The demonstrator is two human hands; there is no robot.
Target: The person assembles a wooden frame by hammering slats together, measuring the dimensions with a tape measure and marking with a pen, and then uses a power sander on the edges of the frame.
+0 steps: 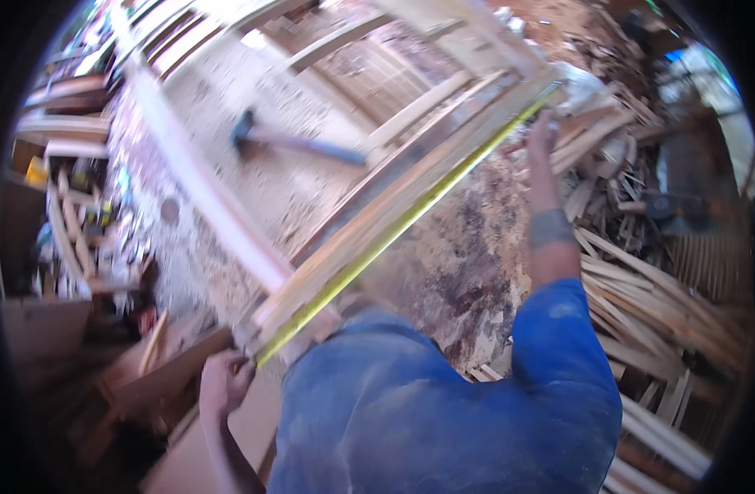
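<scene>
Along the near edge of the frame point(385, 206), the tape point(410, 216) runs straight, left hand point(225, 383) pinching its near end, right hand point(542, 136) at the far end, grip unclear; stretching looks done, reading left

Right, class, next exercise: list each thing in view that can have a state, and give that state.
Yellow measuring tape: drawn out, running straight along the frame's edge.
Left hand: fingers curled at the tape's near end.
Right hand: by the tape's far end; grip too blurred to tell.
Hammer: lying down, untouched.
Wooden frame: crosspieces in place.
Wood strips: loosely heaped.
</scene>
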